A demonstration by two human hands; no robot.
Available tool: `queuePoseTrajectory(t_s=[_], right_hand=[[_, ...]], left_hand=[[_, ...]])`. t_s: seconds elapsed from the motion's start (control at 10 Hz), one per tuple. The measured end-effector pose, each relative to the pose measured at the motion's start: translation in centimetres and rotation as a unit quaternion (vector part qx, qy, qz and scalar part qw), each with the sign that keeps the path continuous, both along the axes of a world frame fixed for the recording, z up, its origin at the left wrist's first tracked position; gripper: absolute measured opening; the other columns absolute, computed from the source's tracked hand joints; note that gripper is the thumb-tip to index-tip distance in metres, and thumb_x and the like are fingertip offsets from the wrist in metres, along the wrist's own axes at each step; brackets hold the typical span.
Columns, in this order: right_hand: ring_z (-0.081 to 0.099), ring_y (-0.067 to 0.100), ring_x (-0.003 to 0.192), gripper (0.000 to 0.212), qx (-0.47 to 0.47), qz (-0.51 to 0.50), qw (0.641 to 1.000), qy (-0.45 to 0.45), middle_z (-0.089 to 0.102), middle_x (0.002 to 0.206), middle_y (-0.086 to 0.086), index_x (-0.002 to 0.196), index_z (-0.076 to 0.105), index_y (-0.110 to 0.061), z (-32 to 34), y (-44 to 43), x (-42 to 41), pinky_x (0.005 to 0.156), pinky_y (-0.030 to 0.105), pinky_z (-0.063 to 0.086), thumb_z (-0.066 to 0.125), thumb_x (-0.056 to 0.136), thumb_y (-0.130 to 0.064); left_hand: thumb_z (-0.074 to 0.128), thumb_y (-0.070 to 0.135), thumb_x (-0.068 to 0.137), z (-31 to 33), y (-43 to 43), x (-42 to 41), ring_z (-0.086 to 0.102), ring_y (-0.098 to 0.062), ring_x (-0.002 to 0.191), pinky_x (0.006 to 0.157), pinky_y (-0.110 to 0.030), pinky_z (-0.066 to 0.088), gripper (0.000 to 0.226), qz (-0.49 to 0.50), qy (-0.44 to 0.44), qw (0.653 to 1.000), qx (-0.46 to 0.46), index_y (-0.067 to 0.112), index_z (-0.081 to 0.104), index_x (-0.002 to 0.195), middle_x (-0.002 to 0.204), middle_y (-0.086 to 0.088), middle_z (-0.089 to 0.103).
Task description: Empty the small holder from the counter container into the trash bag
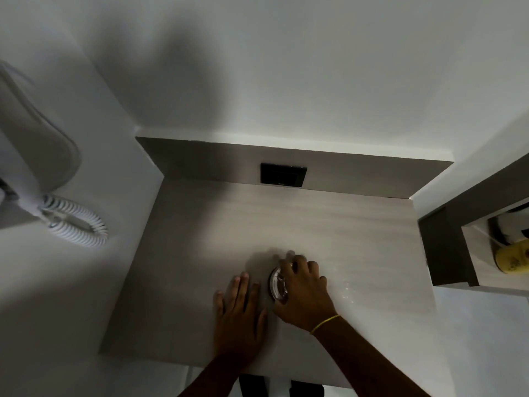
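The round, clear, metal-rimmed holder (278, 285) sits in the pale wood-grain worktop (329, 233), lower centre of the frame, apparently recessed, though the frame is too blurred to be certain. The right hand (303, 293), with a yellow band (325, 324) at the wrist, is curled over the holder's rim, fingers closed around it. The left hand (240, 316) lies flat and spread on the worktop just beside it, holding nothing.

Judgement: a straight, level lift is advised, with the left hand bracing, so contents do not spill. Open worktop surrounds the holder; the raised back panel with its black plate (283, 175) stands well apart. No trash bag is visible.
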State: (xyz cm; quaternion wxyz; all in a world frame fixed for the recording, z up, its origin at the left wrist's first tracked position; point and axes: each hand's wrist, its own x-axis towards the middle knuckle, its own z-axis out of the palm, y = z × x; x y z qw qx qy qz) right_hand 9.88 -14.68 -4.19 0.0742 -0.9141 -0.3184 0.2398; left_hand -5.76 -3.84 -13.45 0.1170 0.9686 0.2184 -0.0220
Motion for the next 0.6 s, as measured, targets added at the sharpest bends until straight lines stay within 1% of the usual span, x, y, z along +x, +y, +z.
queuePoseTrajectory(t_s=[0.1,0.2,0.4,0.5,0.6], right_hand=[[0.043,0.038,0.130,0.093,-0.005,0.030,1.000,-0.003,0.039,0.149,0.009,0.148,0.039,-0.030,-0.9,0.3,-0.5,0.095,0.052,0.052,0.064,0.063,-0.058],[0.042,0.038,0.132,0.093,-0.008,0.038,0.999,-0.017,0.038,0.153,0.011,0.150,0.038,-0.030,-1.3,0.6,-0.7,0.096,0.052,0.051,0.066,0.065,-0.058],[0.043,0.039,0.133,0.093,-0.014,0.053,0.998,-0.030,0.039,0.154,0.012,0.150,0.040,-0.030,-1.5,0.9,-0.8,0.097,0.050,0.049,0.064,0.064,-0.056],[0.048,0.040,0.132,0.097,0.001,0.061,0.996,-0.059,0.044,0.155,0.010,0.153,0.039,-0.033,-1.5,0.6,-1.0,0.094,0.051,0.048,0.061,0.064,-0.064],[0.046,0.041,0.139,0.102,0.052,0.044,0.993,-0.095,0.041,0.165,0.010,0.163,0.028,-0.036,-0.2,0.1,-0.1,0.091,0.056,0.052,0.057,0.073,-0.074]], left_hand=[[0.049,0.047,0.099,-0.1,0.0,-0.1,0.034,-0.036,0.158,0.120,-0.069,0.029,0.065,0.002,-0.009,1.000,0.013,0.014,0.053,0.155,0.170,-0.015,0.040],[0.051,0.047,0.098,0.1,0.0,-0.1,0.034,-0.036,0.158,0.120,-0.068,0.031,0.065,0.001,-0.010,1.000,0.010,0.014,0.054,0.154,0.170,-0.016,0.040],[0.053,0.049,0.099,-0.3,0.0,-0.1,0.030,-0.035,0.160,0.121,-0.068,0.026,0.067,-0.002,0.004,1.000,0.015,0.015,0.052,0.156,0.171,-0.015,0.037],[0.052,0.048,0.100,-0.1,0.1,-0.4,0.032,-0.036,0.159,0.120,-0.069,0.028,0.065,-0.008,0.005,1.000,0.010,0.015,0.052,0.156,0.170,-0.015,0.039],[0.046,0.049,0.103,1.6,0.5,0.9,0.033,-0.034,0.159,0.119,-0.072,0.033,0.061,-0.007,-0.024,1.000,-0.004,0.017,0.054,0.155,0.168,-0.013,0.043]])
